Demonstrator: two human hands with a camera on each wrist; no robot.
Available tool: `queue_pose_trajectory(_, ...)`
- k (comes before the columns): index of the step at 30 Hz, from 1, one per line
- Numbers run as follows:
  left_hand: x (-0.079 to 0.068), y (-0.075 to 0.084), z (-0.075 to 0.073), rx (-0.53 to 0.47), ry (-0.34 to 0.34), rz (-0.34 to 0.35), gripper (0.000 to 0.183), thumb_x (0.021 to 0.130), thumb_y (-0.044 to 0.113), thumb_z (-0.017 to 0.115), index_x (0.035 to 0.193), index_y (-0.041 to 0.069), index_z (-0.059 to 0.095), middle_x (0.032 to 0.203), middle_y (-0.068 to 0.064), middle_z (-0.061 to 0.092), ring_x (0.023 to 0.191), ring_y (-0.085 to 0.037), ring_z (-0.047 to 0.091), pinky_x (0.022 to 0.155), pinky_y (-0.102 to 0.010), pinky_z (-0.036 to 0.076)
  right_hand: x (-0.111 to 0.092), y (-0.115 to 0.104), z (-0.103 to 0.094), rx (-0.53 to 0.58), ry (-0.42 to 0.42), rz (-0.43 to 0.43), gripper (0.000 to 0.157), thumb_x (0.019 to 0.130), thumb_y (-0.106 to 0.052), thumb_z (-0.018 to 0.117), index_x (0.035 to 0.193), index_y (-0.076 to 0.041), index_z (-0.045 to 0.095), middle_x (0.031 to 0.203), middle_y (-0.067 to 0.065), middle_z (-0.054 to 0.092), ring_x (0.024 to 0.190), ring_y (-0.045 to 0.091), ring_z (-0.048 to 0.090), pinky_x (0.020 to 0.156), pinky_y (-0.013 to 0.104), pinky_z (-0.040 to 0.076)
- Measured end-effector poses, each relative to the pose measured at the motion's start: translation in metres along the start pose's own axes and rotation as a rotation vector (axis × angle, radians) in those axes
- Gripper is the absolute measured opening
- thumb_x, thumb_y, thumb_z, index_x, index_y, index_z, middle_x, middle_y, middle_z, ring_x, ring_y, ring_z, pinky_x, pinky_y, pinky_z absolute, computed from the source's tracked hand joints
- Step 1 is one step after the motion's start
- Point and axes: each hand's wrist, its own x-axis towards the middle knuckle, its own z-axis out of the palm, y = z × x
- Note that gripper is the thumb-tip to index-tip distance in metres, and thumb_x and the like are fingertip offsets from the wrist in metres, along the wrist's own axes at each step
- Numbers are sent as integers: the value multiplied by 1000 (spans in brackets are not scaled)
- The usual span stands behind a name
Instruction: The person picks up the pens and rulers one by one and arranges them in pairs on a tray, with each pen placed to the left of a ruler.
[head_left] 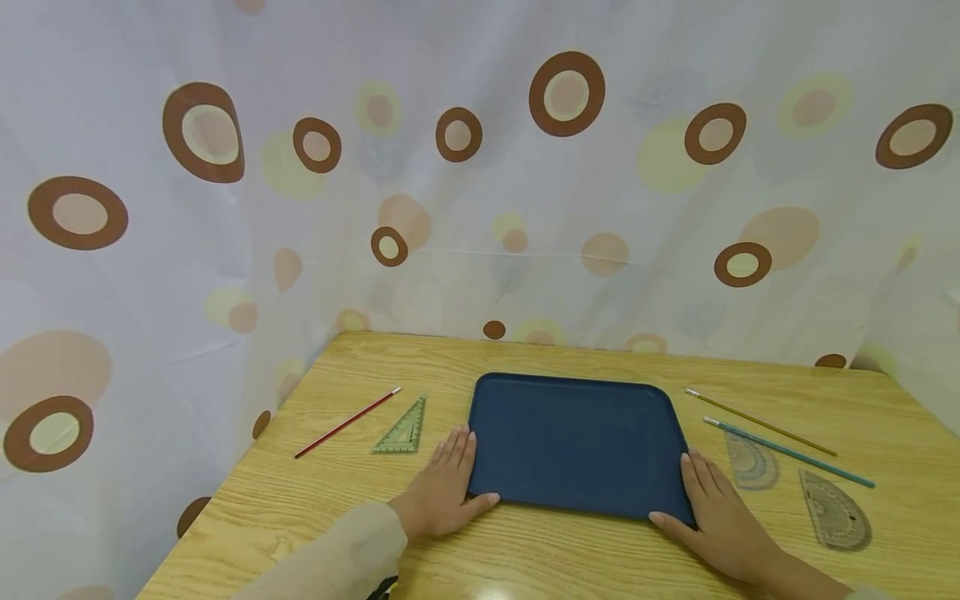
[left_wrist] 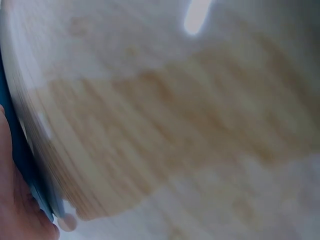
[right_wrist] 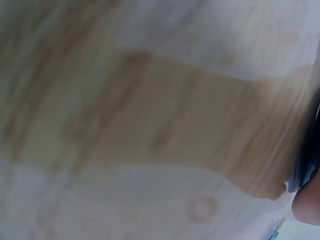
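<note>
A dark blue rectangular tray (head_left: 573,442) lies flat on the wooden table. At its left edge is my left hand (head_left: 444,487), fingers straight against the side and thumb by the near left corner. My right hand (head_left: 716,521) touches the opposite edge in much the same way, its thumb at the near right corner. Part of the left hand (left_wrist: 22,210) and the tray's blue edge (left_wrist: 20,145) show in the left wrist view. The right wrist view catches only a fingertip (right_wrist: 307,202) beside the dark tray edge (right_wrist: 307,155).
Left of the tray lie a red pencil (head_left: 347,423) and a green set square (head_left: 405,429). To the right are a yellowish pencil (head_left: 761,421), a blue pencil (head_left: 787,451) and two clear protractors, one (head_left: 756,467) partly under the blue pencil, the other (head_left: 836,512) nearer. A patterned curtain (head_left: 495,192) hangs behind the table (head_left: 540,550).
</note>
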Motion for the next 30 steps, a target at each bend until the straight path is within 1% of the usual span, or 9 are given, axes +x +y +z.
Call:
queue_pose_trajectory(12,-1,-1,2,11,10,12,83,95,56,33,147,-6,12,154,-23,6,144,-34,6,116,-47,16,-1,1,1,-11,-3,11,95,87,-51,57,143,14,16,148,36,14,134,53,15,101,63,21)
queue_pose_trajectory(17,-2,-2,5,-7,35,38,84,95,56,33,146,-8,13,153,-26,7,143,-36,7,115,-49,16,-1,1,1,-19,-6,16,95,86,-51,57,142,14,17,147,37,15,133,53,16,101,63,22)
queue_pose_trajectory(21,-1,-2,6,-11,47,38,83,95,56,32,146,-7,13,154,-25,7,144,-36,7,115,-49,16,-2,0,1,-19,-3,20,95,86,-51,57,142,14,17,147,37,15,133,53,16,100,64,22)
queue_pose_trajectory(30,-7,3,2,-11,34,30,83,95,55,35,146,-7,15,154,-25,9,144,-35,9,115,-48,17,-7,1,2,5,-14,9,95,87,-52,55,143,14,16,147,38,14,134,54,14,101,64,20)
